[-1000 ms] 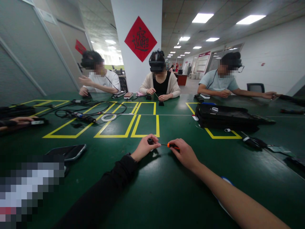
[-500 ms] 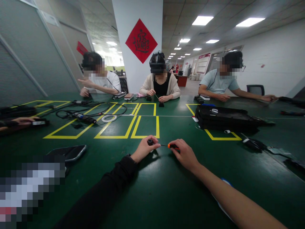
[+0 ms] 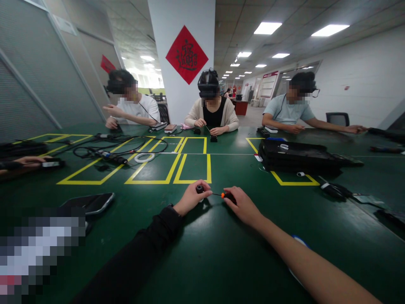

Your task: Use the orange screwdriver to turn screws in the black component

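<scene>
In the middle of the head view, my left hand [image 3: 192, 198] is closed around a small black device with a round, lens-like top [image 3: 199, 189]. Much of that device is hidden by my fingers. Just to the right, my right hand [image 3: 243, 202] grips the handle of a screwdriver [image 3: 223, 195], which has an orange collar and a dark grip. Its thin shaft lies roughly level and points left, reaching the fingertips of my left hand. Where the tip meets the device is too small to make out. Both hands are low over the green table [image 3: 202, 257].
A phone [image 3: 91, 203] lies at the left. Black cables [image 3: 109, 156] and a white cable ring [image 3: 144, 157] sit beyond it. Black cases [image 3: 294, 156] are stacked at the right, near a cabled black device [image 3: 337, 191]. Several people sit around the table; a co-worker's hand [image 3: 30, 160] shows far left.
My right hand's fingers have shifted slightly on the screwdriver handle, and its orange collar has moved a touch left and down. My left hand stays almost in place with the device.
</scene>
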Demonstrator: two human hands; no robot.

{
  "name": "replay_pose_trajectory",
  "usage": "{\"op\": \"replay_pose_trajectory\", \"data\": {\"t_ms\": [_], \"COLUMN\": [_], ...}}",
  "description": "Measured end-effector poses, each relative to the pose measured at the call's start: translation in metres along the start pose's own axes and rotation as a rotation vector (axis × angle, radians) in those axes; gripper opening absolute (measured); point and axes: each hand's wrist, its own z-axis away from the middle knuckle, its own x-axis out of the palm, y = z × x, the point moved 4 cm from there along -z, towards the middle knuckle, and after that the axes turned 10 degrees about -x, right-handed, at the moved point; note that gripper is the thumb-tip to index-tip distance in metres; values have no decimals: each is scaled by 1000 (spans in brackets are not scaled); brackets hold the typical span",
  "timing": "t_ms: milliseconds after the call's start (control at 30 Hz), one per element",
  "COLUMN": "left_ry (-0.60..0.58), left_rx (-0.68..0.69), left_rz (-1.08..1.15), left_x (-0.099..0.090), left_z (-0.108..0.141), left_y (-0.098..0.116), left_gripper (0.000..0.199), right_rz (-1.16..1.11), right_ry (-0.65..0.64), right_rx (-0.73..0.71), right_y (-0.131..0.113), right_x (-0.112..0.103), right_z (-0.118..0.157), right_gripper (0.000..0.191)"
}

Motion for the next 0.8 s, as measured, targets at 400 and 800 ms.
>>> {"op": "replay_pose_trajectory", "data": {"t_ms": [400,800], "left_ry": [9,17], "left_rx": [34,45], "left_rz": [-39,-65], "left_x": [0,-1], "left_z": [3,4], "left_y": [6,7], "left_gripper": [19,19], "right_rz": [-124,-89], "right_ry": [52,51], "right_rx": [51,23], "right_y": [4,5], "right_x": [0,1], "right_z": [1,-1], "right_gripper": [15,21]}}
